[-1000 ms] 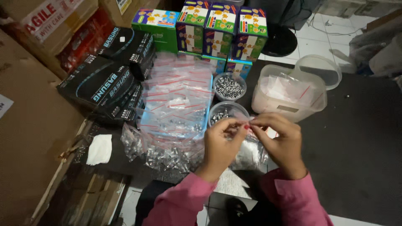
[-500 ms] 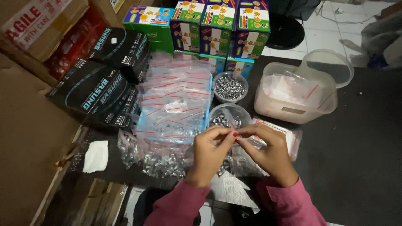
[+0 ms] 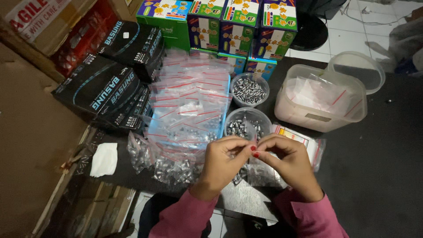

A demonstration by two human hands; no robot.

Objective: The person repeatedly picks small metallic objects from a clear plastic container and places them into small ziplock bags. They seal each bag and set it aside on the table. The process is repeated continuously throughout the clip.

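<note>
Both hands have dropped slightly toward 6 o'clock since the earlier picture, and the view has crept closer to the table. At 9 o'clock a white tissue (image 3: 105, 158) lies beside the stacked black boxes (image 3: 110, 83). Toward the centre, a heap of clear red-striped zip bags (image 3: 189, 103) spreads out, with filled bags of grey pellets (image 3: 172, 169) along its near edge. The left hand (image 3: 224, 163) and the right hand (image 3: 286, 161) meet at 6 o'clock, fingertips pinched narrow together on the top edge of a small clear bag (image 3: 257, 174) that hangs between them, over the table edge. Just past the fingertips, at 12 o'clock from them, sit two round tubs of pellets (image 3: 249, 90). Colourful cartons (image 3: 240, 26) line the far edge. At 2 o'clock stands a clear plastic container (image 3: 321, 99), its lid (image 3: 357, 72) behind it
</note>
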